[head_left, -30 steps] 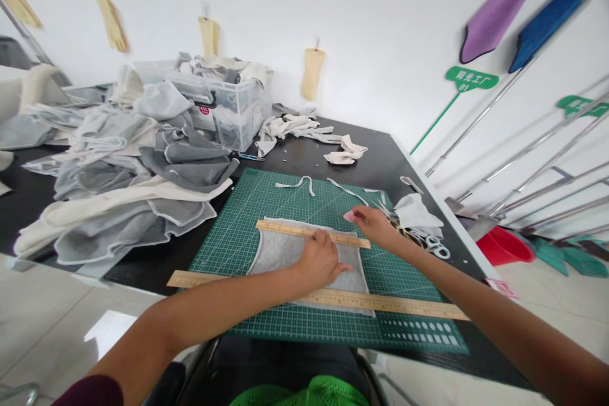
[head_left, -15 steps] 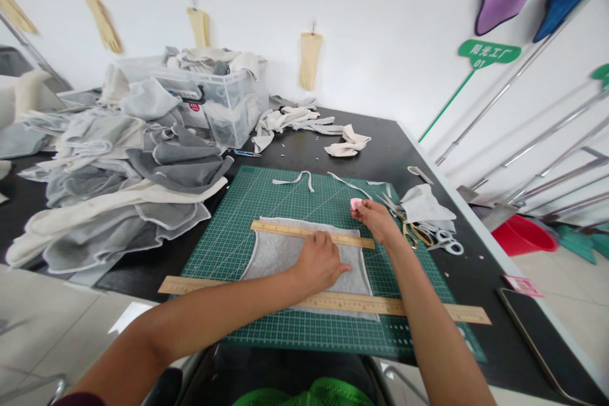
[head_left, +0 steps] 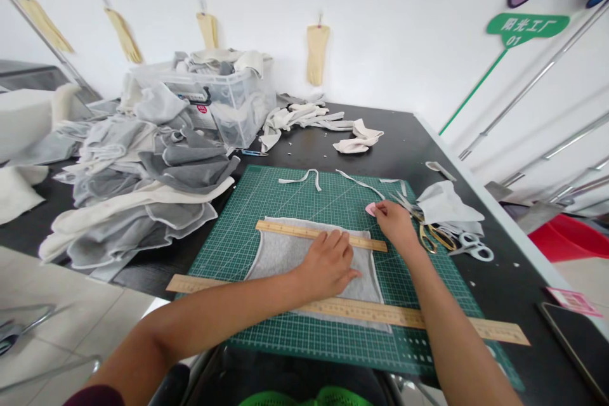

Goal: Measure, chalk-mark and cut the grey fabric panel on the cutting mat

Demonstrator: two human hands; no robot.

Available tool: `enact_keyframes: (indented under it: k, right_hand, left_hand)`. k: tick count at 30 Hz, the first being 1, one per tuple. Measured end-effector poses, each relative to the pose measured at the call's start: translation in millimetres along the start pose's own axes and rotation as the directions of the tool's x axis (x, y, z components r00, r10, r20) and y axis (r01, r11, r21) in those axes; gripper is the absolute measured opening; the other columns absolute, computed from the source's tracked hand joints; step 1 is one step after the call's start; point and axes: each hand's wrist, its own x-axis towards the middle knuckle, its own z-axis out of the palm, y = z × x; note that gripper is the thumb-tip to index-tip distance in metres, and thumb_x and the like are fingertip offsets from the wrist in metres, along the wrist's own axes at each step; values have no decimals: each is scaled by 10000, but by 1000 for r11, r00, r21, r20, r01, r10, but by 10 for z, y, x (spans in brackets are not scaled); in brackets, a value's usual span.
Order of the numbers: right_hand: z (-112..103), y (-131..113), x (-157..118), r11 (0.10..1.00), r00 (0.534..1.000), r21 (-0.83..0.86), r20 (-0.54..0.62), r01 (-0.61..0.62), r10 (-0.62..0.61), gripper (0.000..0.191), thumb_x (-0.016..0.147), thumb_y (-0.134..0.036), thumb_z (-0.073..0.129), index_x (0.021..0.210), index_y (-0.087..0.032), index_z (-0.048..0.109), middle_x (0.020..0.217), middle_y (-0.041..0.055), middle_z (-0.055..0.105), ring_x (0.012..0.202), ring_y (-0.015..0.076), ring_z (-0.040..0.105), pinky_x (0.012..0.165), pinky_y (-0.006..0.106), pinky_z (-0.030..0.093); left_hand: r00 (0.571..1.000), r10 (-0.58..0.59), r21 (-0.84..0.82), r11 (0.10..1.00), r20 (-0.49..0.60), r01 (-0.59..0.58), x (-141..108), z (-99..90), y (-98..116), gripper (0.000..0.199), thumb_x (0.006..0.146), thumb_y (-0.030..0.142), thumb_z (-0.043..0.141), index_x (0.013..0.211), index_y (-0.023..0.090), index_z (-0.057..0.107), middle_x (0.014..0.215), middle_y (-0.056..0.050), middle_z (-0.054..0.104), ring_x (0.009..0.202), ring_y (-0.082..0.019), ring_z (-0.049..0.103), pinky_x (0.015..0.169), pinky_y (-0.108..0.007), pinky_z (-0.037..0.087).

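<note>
The mat (head_left: 304, 203) is green with a fine white grid, the cloth (head_left: 280, 260) grey, the short ruler (head_left: 285, 229) and long ruler (head_left: 371, 312) yellowish tan, the small piece (head_left: 370, 209) pink, the surface (head_left: 404, 146) black, the bucket (head_left: 571, 238) red, the sign (head_left: 528, 25) green with white lettering

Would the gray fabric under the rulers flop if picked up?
The gray fabric would probably flop, as its edges curve softly. It looks thin, so likely light for its size. Lifted now, it might drag the shorter ruler lying across it.

The left sleeve (head_left: 98, 396) is dark maroon
</note>
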Motion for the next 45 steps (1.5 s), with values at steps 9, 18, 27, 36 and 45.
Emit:
enact_keyframes:
  k: [9,18,27,36,45]
  right_hand:
    - [-97,-390,-306,993,993,-1,3,117,-117,259,937,-433,548,888,-211,673,813,63,723,744,220,644,709,329,442]
    - [-427,-1029,-768,942,662,311,680,129,-315,276,807,-460,746,811,-201,654,663,-45,557,629,126,491,576,246,363]
    - [-161,-1390,-1238,845,576,87,695,527,-431,469,671,-508,860,1019,-229,715,1019,39,705,911,227,613,776,322,413]
    - [40,-1423,-1421,786,554,-55,739,616,-382,380,731,-477,836,915,-176,695,952,116,734,892,281,664,790,359,438]
    - [113,-1380,-1436,866,597,35,710,498,-372,206,787,-358,786,877,-210,675,904,33,703,820,204,625,696,300,380]
  left_hand:
    - [988,-142,-46,988,56,145,39,30,-58,455,1011,454,492,1284,100,576,1142,-150,631,1088,-310,537,902,-462,418]
    - [988,-145,-281,947,62,156,79,34,-274,190,976,354,570,939,206,684,976,-47,638,999,-230,543,827,-379,415]
    - [989,-139,-458,876,58,150,179,112,-577,184,932,385,654,967,207,686,960,-14,646,977,-193,532,858,-326,429]
    - [997,35,-398,917,68,-5,182,-26,-664,248,879,452,715,958,216,707,997,-23,652,1003,-206,553,914,-336,428]
    - [972,-233,-395,890,41,230,215,-76,-719,122,973,307,561,927,222,636,896,23,682,835,-165,597,717,-289,397]
